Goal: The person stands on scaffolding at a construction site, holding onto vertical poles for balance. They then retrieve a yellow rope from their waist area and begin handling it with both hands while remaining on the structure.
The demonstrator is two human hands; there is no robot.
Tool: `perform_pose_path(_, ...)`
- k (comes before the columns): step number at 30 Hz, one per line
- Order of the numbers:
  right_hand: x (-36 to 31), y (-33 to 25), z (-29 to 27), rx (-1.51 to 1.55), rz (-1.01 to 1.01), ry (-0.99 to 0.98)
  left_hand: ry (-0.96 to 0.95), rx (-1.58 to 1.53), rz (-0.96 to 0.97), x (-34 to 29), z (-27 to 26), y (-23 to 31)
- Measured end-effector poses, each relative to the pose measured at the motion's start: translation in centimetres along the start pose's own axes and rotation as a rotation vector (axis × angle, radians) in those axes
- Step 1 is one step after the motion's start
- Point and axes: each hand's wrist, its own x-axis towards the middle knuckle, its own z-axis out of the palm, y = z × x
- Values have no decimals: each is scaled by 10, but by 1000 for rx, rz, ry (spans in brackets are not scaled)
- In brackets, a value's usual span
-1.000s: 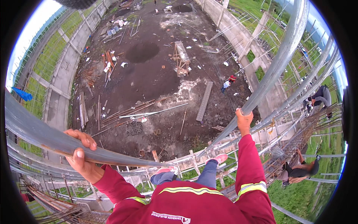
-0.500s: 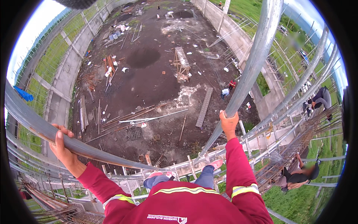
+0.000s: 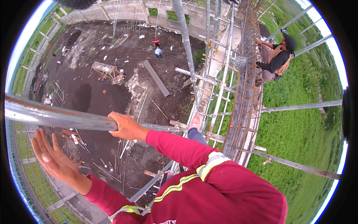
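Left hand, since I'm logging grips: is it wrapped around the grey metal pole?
No, the left hand is open with its fingers outstretched, while the right hand grips the grey metal pole.

The right hand (image 3: 125, 127) gripped a steel pipe (image 3: 63, 116) toward nine o'clock; the left hand (image 3: 56, 162) hovered, splayed, toward eight.

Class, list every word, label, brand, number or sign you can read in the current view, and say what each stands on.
Readable texts: none.
Maroon long-sleeved shirt: a fragment of white print, cut off by the picture's lower edge; not readable.
Metal pipe in the right hand: no lettering discernible.
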Motion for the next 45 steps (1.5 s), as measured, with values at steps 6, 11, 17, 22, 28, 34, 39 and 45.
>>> perform_pose_path(6, 25, 20, -87, 190, -132, 49, 424, 70, -314, 29, 37, -28)
perform_pose_path(11, 163, 100, -344, -320, -230, 844, 266, 86, -311, 19, -7, -18)
perform_pose_path(17, 275, 84, -450, -224, -509, 502, 321, 88, -350, 0, -7, -16)
perform_pose_path(22, 274, 75, -456, -157, -49, 310, 363, 55, -366, -17, -4, -16)
perform_pose_path(28, 274, 82, -457, -138, -98, 339, 446, 93, -368, -24, 3, -17)
perform_pose_path(34, 271, 82, -456, -246, -68, 313, 693, 356, -346, -23, 25, -13)
perform_pose_path(39, 273, 96, -448, -124, -81, 317, 878, 587, -292, -21, 30, -16)
perform_pose_path(45, 261, 88, -436, -177, -127, 311, 1253, 1111, -261, -18, 76, -34)
